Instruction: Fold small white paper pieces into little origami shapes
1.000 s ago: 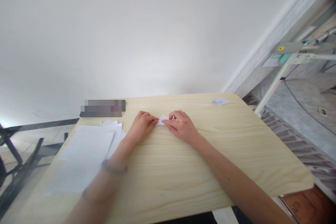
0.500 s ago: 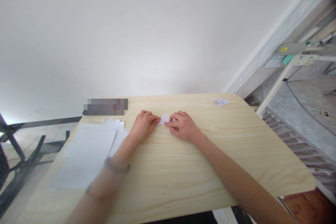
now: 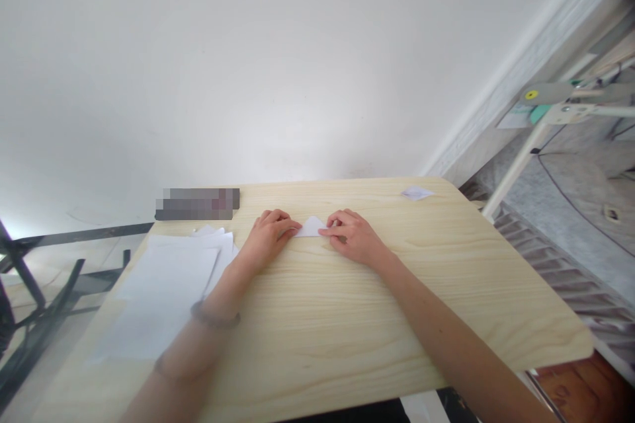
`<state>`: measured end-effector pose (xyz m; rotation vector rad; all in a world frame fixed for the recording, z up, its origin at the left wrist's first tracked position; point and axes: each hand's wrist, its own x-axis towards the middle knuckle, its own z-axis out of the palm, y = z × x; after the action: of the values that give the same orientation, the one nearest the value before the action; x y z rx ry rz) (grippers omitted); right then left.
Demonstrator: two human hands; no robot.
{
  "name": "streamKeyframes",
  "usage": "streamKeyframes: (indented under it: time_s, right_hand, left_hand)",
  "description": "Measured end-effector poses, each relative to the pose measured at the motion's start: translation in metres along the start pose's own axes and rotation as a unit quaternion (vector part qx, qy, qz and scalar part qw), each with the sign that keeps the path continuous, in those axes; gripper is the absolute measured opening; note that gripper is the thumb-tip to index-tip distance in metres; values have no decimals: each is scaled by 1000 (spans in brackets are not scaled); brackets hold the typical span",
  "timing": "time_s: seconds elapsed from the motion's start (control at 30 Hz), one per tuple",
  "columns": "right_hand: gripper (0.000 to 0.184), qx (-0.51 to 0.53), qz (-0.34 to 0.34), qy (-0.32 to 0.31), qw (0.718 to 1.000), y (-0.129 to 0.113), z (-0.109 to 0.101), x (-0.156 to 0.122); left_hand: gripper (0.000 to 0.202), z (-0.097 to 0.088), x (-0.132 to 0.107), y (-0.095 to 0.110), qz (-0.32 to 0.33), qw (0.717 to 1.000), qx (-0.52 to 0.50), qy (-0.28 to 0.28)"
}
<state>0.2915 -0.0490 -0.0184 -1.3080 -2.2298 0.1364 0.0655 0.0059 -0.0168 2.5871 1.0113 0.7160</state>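
Note:
A small white folded paper (image 3: 311, 228), triangular, lies on the light wooden table (image 3: 347, 304) near its far edge. My left hand (image 3: 268, 238) pinches its left corner with curled fingers. My right hand (image 3: 351, 238) presses and pinches its right corner, fingers closed. Both hands rest on the tabletop with the paper between them.
A stack of white paper sheets (image 3: 163, 291) lies at my left. A blurred dark object (image 3: 197, 203) sits at the table's far left edge. Another small folded paper (image 3: 417, 193) lies at the far right corner. A white wall stands behind; a metal frame (image 3: 546, 115) is at right.
My right hand has slid slightly to the right along the paper, so more of the white triangle shows between my hands. The left hand has barely moved.

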Motion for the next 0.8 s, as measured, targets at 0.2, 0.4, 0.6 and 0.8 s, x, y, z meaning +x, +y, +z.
streamKeyframes:
  time_s: [0.2, 0.4, 0.6, 0.8]
  right_hand:
    - [26, 19, 6, 12, 1000, 0, 2, 1]
    - [18, 32, 15, 26, 999, -1, 3, 2]
    - [16, 7, 18, 34, 999, -8, 4, 3]
    - [16, -13, -1, 40, 999, -13, 5, 7]
  left_hand:
    - [21, 0, 3, 15, 85, 995, -45, -37]
    - [20, 5, 3, 9, 84, 996, -21, -24]
    - [19, 5, 4, 10, 75, 997, -5, 1]
    - [18, 0, 3, 18, 64, 998, -8, 12]
